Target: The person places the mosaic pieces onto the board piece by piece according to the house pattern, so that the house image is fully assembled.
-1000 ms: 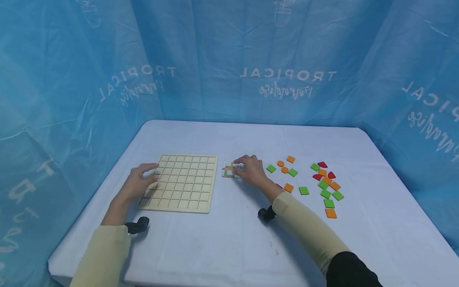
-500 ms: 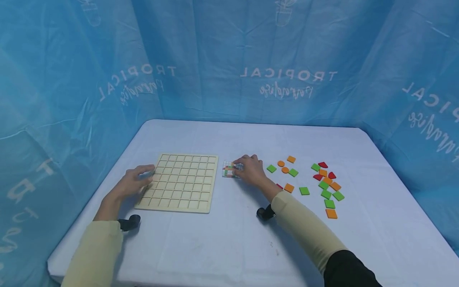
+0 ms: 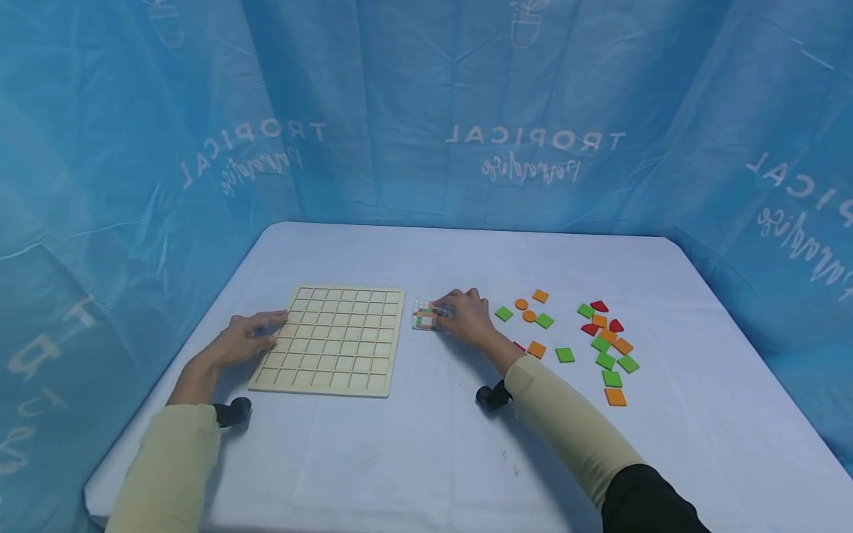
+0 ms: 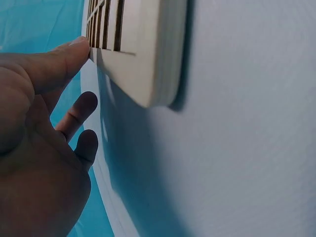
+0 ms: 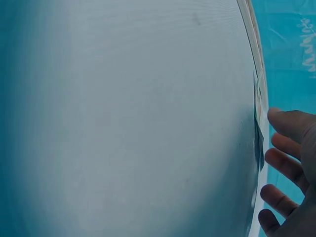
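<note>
A pale wooden board (image 3: 338, 340) marked with square cells lies flat at the left of the table. My left hand (image 3: 233, 343) is at its left edge, fingers spread; in the left wrist view the thumb of that left hand (image 4: 42, 118) meets the board's edge (image 4: 126, 79). Just right of the board lies a small printed card (image 3: 421, 316) with a coloured grid pattern. Over the card's right part is my right hand (image 3: 469, 320), which hides some of it. In the right wrist view the right hand's fingers (image 5: 286, 165) are loosely spread near the card (image 5: 259, 123), seen edge-on; contact is unclear.
Several orange, green and red flat pieces lie scattered on the right, among them a green square (image 3: 565, 355), an orange disc (image 3: 529, 316) and a red piece (image 3: 616, 326). A white cloth (image 3: 426, 444) covers the table. Blue printed curtains (image 3: 413, 96) surround it.
My left hand has moved left and slightly down along the board's left edge. The near left corner of the board has shifted slightly left. My right hand stays nearly still over the card.
</note>
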{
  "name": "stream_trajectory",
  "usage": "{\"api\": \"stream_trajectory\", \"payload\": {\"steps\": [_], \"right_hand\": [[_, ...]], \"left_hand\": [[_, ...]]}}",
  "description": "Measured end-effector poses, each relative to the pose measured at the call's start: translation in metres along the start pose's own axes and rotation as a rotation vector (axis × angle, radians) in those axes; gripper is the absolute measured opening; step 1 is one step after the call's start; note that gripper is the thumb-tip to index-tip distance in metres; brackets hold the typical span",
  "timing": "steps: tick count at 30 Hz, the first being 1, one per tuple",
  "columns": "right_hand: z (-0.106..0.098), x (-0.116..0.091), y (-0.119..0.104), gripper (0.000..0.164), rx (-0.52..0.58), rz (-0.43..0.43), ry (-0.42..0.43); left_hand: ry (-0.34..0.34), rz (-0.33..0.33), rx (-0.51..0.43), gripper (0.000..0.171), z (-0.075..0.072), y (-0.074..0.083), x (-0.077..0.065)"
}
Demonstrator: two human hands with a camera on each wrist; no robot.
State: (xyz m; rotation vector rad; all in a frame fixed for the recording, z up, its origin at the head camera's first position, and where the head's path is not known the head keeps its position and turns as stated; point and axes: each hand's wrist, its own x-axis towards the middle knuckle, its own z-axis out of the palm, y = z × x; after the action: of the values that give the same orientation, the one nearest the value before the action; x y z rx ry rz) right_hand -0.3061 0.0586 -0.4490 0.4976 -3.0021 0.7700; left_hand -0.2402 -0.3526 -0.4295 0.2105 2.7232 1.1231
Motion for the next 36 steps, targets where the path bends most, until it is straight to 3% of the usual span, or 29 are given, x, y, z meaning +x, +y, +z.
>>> {"api": "stream_trajectory", "payload": {"steps": [10,17,27,36], "right_hand": [[0.001,0.001,0.0,0.03,-0.031,-0.007,-0.024],[0.002,0.002,-0.001,0.028,-0.05,-0.003,-0.034],[-0.002,0.0,0.004,0.029,-0.09,0.009,-0.04],[-0.014,-0.005,0.024,0.031,-0.071,0.038,-0.038]], "left_hand": [[-0.025,0.047,0.029,0.05,-0.006,-0.004,-0.002],[-0.022,0.032,0.058,0.052,-0.004,-0.007,-0.003],[-0.007,0.112,0.043,0.05,0.007,-0.003,-0.006],[0.034,0.162,0.085,0.047,0.023,0.009,-0.006]]}}
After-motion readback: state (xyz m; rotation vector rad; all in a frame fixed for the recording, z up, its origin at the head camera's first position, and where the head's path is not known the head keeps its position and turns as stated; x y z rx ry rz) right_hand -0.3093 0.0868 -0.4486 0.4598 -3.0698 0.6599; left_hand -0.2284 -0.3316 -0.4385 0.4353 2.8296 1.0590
